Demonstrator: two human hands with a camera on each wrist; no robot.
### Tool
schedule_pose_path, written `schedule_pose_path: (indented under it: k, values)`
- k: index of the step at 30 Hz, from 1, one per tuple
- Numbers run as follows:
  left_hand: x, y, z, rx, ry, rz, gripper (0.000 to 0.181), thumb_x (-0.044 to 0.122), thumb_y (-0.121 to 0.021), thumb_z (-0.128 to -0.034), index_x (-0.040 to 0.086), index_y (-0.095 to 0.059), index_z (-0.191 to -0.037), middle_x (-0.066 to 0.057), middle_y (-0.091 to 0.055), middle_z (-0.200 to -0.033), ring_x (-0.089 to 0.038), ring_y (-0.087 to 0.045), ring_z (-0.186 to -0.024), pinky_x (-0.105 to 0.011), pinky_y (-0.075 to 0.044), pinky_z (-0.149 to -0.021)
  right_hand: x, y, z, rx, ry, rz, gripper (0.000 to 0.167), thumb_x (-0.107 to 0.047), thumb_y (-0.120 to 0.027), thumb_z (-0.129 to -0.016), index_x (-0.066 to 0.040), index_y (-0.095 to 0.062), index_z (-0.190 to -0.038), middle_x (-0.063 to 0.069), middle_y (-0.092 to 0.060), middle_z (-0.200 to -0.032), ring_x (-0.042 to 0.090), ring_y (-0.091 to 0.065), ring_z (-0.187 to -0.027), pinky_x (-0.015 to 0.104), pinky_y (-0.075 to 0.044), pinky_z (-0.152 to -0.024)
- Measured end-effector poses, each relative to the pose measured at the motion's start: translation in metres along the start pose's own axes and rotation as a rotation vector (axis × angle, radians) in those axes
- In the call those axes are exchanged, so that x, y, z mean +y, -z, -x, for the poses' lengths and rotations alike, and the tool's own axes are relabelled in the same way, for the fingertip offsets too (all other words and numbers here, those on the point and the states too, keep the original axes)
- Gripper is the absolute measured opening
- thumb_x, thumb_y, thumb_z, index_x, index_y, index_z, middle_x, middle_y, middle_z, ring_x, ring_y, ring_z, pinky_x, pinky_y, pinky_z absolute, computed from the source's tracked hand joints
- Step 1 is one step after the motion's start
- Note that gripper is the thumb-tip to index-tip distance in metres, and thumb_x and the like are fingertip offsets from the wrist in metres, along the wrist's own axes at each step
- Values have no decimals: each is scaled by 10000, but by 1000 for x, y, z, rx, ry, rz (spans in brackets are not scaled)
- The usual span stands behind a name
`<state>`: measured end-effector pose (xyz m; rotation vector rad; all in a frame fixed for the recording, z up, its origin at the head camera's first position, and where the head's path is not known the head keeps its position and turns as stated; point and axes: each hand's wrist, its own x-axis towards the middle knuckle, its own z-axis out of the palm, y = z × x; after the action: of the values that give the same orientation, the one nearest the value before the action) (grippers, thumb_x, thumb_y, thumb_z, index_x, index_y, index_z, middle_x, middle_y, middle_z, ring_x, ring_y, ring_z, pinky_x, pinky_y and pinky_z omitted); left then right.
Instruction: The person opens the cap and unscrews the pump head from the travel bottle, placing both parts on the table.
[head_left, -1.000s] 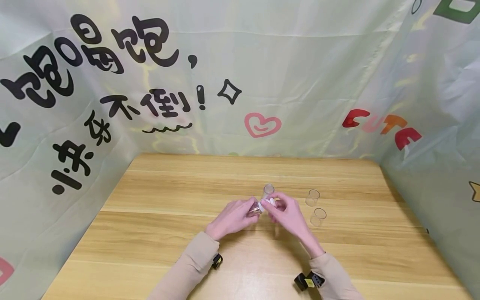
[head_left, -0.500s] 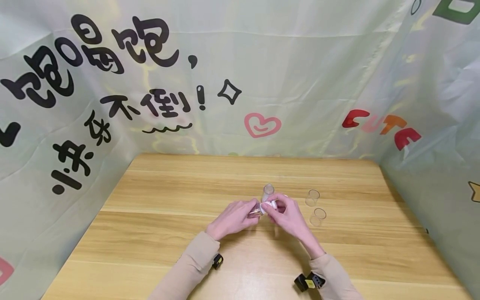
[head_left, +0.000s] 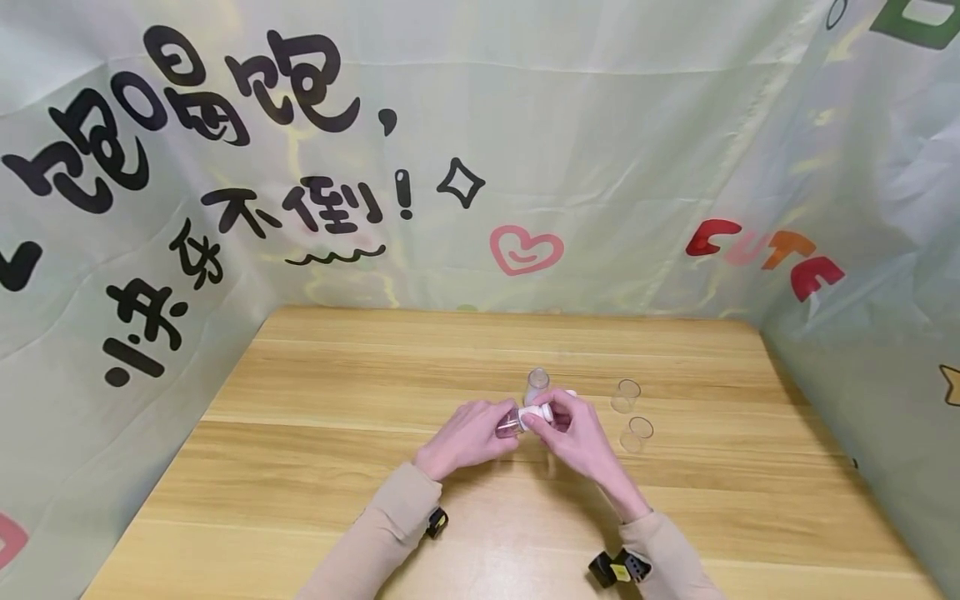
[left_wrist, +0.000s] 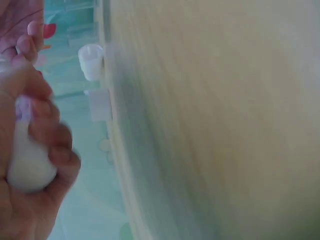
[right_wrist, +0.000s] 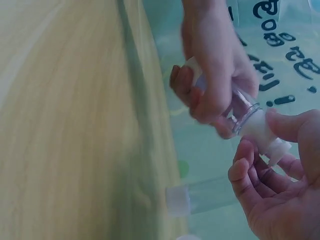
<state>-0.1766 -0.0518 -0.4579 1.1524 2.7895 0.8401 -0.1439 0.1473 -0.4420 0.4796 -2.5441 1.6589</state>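
In the head view my left hand [head_left: 468, 432] grips a small clear bottle [head_left: 508, 423], held tilted above the table. My right hand [head_left: 573, 429] pinches the white top [head_left: 534, 415] of the bottle between thumb and fingers. The right wrist view has the clear neck [right_wrist: 245, 112] against that white top [right_wrist: 260, 131], at my right fingertips. A rounded white end [left_wrist: 31, 165] lies in my left palm in the left wrist view. Just behind the hands stands another clear bottle [head_left: 537, 383]; its white end [right_wrist: 178, 201] meets the table.
Two clear cylindrical caps [head_left: 625, 395] [head_left: 637, 433] stand to the right of my right hand. A small white piece [head_left: 572, 392] peeks out behind that hand. In the left wrist view a white cup-shaped piece [left_wrist: 91, 61] is at the table's far side. Printed cloth walls [head_left: 600, 167] surround the table.
My right thumb and fingers have shifted on the white top, and more of it shows. The small white piece behind the right hand has come into view. My left hand stays nearly still.
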Motion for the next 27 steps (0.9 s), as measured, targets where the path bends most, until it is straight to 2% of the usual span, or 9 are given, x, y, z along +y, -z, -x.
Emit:
schedule_pose_path:
  k: [5, 10, 13, 17, 19, 23, 27]
  values:
    - [2, 0, 0, 37, 34, -3, 150, 181, -709, -847, 177, -560, -826, 129, -486, -617, 27, -395, -496, -139, -365, -465, -3, 0, 1, -4, 96, 23, 179, -97, -737, -887, -11, -667, -1028, 147, -709, -851, 13, -592, -671, 224, -549, -598]
    - [3, 1, -1, 40, 41, -19, 149, 175, -724, -828, 178, -575, -828, 120, -498, -612, 16, -395, -498, -147, -357, -470, -2, 0, 2, -57, 82, -28, 248, -50, -708, -897, 8, -624, -1123, 181, -665, -999, 85, -646, -800, 266, -606, -719]
    - [4, 1, -1, 37, 32, -35, 129, 195, -729, -834, 171, -604, -855, 124, -506, -615, 19, -393, -500, -141, -353, -473, -3, 0, 2, -73, 33, -43, 221, -127, -667, -950, -11, -617, -1131, 190, -663, -912, 140, -649, -702, 298, -593, -624]
    - [5, -1, -2, 26, 28, -38, 125, 228, -726, -848, 168, -621, -879, 134, -501, -617, 27, -390, -505, -135, -351, -481, -3, -1, 1, -75, -2, -15, 184, -235, -637, -984, -74, -653, -1071, 150, -624, -692, 94, -553, -511, 256, -467, -445]
    - [4, -1, -2, 19, 36, -29, 124, 223, -724, -850, 169, -613, -866, 135, -496, -613, 28, -388, -503, -136, -352, -480, -3, -1, 1, -82, 6, -21, 165, -201, -654, -970, -67, -652, -1067, 140, -622, -723, 70, -549, -538, 240, -470, -455]
    - [3, -2, -2, 17, 47, -17, 120, 203, -722, -850, 171, -606, -846, 135, -503, -615, 27, -399, -505, -136, -363, -483, -2, 0, 2, -104, 28, -51, 238, -105, -660, -947, 5, -604, -1151, 176, -632, -886, 131, -606, -621, 328, -547, -508]
    - [3, -2, -2, 30, 39, -30, 116, 211, -718, -842, 178, -607, -855, 139, -502, -623, 23, -402, -515, -139, -364, -494, -2, 0, 1, -120, -12, -25, 210, -197, -622, -991, -41, -622, -1131, 200, -610, -738, 97, -544, -517, 274, -479, -440]
